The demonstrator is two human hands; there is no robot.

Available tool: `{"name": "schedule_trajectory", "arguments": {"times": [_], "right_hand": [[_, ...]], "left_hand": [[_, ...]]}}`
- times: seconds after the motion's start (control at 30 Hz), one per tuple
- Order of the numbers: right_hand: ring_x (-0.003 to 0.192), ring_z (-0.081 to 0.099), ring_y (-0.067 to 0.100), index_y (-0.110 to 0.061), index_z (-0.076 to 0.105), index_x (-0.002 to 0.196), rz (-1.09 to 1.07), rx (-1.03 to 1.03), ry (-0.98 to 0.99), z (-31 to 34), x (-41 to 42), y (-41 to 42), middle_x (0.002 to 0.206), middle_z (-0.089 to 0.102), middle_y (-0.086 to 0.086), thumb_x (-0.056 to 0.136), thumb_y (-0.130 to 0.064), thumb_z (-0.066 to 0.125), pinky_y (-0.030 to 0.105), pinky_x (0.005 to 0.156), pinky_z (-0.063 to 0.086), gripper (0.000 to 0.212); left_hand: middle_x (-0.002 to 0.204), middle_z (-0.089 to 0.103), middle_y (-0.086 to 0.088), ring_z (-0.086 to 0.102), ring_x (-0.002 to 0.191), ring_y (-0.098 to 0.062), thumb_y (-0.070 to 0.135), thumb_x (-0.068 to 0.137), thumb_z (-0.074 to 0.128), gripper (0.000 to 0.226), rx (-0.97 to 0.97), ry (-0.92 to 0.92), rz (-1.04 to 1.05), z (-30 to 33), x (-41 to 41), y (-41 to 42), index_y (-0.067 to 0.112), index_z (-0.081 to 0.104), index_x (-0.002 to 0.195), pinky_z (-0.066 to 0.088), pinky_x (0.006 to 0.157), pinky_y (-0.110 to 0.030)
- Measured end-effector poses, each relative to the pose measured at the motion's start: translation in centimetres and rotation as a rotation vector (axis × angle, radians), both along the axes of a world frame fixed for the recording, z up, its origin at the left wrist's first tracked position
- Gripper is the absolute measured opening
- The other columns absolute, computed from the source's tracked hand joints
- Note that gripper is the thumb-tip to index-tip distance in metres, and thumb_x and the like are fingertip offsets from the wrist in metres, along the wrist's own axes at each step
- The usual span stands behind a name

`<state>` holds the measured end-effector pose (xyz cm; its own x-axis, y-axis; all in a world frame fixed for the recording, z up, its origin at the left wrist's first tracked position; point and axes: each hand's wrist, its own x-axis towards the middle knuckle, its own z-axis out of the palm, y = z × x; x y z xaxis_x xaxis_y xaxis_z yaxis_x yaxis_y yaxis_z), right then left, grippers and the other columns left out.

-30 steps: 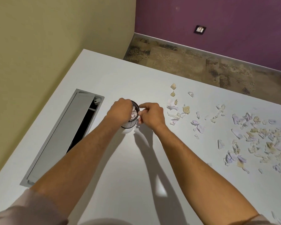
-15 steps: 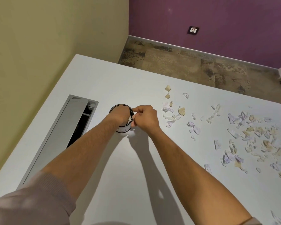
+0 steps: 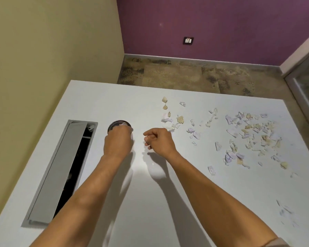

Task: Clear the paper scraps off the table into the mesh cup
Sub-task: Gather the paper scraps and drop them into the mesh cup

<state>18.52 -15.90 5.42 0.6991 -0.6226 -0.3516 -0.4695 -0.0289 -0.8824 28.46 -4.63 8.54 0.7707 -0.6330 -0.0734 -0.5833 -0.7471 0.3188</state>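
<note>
The white bench (image 3: 150, 202) fills most of my view, its far edge against the bare floor and its left side close to the yellow wall. Set into it on the left is a long grey cable hatch (image 3: 61, 172), its flap partly open over a dark slot. I would keep loose paper away from that gap.

The paper scraps (image 3: 248, 136) lie spread over the right half, thickest well to the right, with a smaller cluster (image 3: 171, 120) just beyond my right hand. From the look of them they are torn, crumpled bits, almost weightless and limp. I judge they will slide and flutter rather than lift cleanly, so pinching several together or sweeping them into a heap should work better than picking single edges.

The mesh cup (image 3: 119, 124) stands near the hatch, some paper showing inside. My left hand (image 3: 119, 141) is wrapped around its near side, a full grip on the cup. It looks light and may tip if nudged.

My right hand (image 3: 159, 140) hangs just right of the cup, fingers curled in. Whether its grip holds any paper I cannot tell.

Open bench lies between cup and scraps, and in front of me.
</note>
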Motion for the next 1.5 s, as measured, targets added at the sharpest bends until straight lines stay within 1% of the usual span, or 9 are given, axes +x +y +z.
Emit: {"name": "schedule_trajectory", "arguments": {"times": [0.1,0.33,0.47,0.6,0.93,1.1,1.3,1.4,1.5], "right_hand": [[0.067,0.065,0.012,-0.023,0.072,0.089,0.001,-0.043,-0.022,-0.1,-4.8,0.5,0.071,0.070,-0.005,0.084,-0.006,0.062,0.029,0.069,0.056,0.020],[0.078,0.066,0.004,-0.020,0.075,0.091,-0.179,-0.103,-0.009,-1.2,-17.2,-0.3,0.082,0.072,-0.011,0.085,-0.008,0.058,0.020,0.073,0.052,0.021],[0.078,0.062,-0.007,-0.019,0.074,0.098,-0.267,-0.140,0.027,-2.8,-26.1,-0.8,0.084,0.069,-0.016,0.087,-0.014,0.062,0.010,0.074,0.046,0.017],[0.086,0.066,0.003,-0.019,0.072,0.102,-0.333,-0.128,0.076,-4.4,-34.1,-0.8,0.093,0.071,-0.010,0.089,-0.017,0.060,0.024,0.084,0.054,0.018],[0.107,0.064,0.023,-0.005,0.068,0.110,-0.478,-0.406,0.162,-6.8,-51.6,-1.1,0.112,0.069,0.007,0.088,-0.009,0.065,0.040,0.094,0.051,0.023],[0.137,0.039,0.020,-0.013,0.049,0.138,-0.339,-0.492,0.440,-8.4,-57.7,-2.4,0.145,0.048,0.005,0.096,-0.037,0.054,0.026,0.111,0.025,0.049],[0.150,-0.002,0.025,-0.011,0.000,0.153,-0.021,-0.604,0.695,-11.7,-61.3,-2.9,0.162,0.002,0.009,0.089,-0.069,-0.002,0.042,0.120,-0.003,0.087],[0.148,-0.013,0.025,-0.010,-0.010,0.152,0.101,-0.633,0.743,-12.6,-61.2,-3.1,0.162,-0.007,0.010,0.089,-0.071,-0.004,0.049,0.118,-0.012,0.087],[0.149,-0.008,0.027,-0.007,0.001,0.153,0.215,-0.642,0.712,-12.6,-60.2,-4.2,0.162,-0.002,0.012,0.090,-0.071,0.003,0.055,0.116,-0.010,0.090]], "left_hand": [[0.103,0.071,-0.012,0.062,0.102,-0.037,-0.004,0.082,0.051,0.036,-0.130,0.102,-0.058,-0.2,-5.2,-0.5,0.014,0.072,0.105,0.051,0.073,-0.040],[0.080,0.060,0.006,0.051,0.074,-0.022,0.013,0.090,0.044,0.014,-0.215,0.342,-0.335,-2.2,-17.0,-1.8,0.016,0.057,0.086,0.049,0.073,-0.040],[0.108,0.059,0.000,0.056,0.096,-0.024,0.017,0.100,0.041,0.024,-0.184,0.388,-0.465,-3.9,-24.0,-2.4,0.010,0.058,0.116,0.047,0.083,-0.039],[0.145,0.045,-0.008,0.042,0.133,-0.028,0.026,0.104,0.038,0.042,-0.083,0.458,-0.552,-5.2,-30.1,-2.9,0.010,0.042,0.142,0.036,0.104,-0.035],[0.164,0.001,-0.008,-0.005,0.151,-0.024,0.075,0.085,0.031,0.099,0.145,0.335,-0.696,-9.7,-42.6,-3.2,0.008,0.008,0.155,-0.001,0.121,-0.039],[0.162,-0.007,-0.012,-0.009,0.150,-0.029,0.087,0.075,0.022,0.116,0.198,0.259,-0.742,-12.6,-47.1,-3.3,0.006,-0.002,0.154,-0.007,0.118,-0.039],[0.156,-0.021,-0.013,-0.024,0.145,-0.030,0.089,0.077,0.016,0.117,0.300,0.206,-0.649,-15.0,-51.1,-4.2,0.003,-0.012,0.150,-0.014,0.117,-0.046],[0.158,-0.018,-0.012,-0.024,0.146,-0.028,0.084,0.084,0.018,0.109,0.287,0.188,-0.559,-15.4,-52.3,-4.9,0.004,-0.011,0.151,-0.012,0.118,-0.046],[0.160,-0.014,-0.012,-0.020,0.148,-0.028,0.081,0.086,0.019,0.105,0.260,0.187,-0.538,-15.7,-53.1,-6.2,0.004,-0.009,0.152,-0.012,0.119,-0.046]]}}
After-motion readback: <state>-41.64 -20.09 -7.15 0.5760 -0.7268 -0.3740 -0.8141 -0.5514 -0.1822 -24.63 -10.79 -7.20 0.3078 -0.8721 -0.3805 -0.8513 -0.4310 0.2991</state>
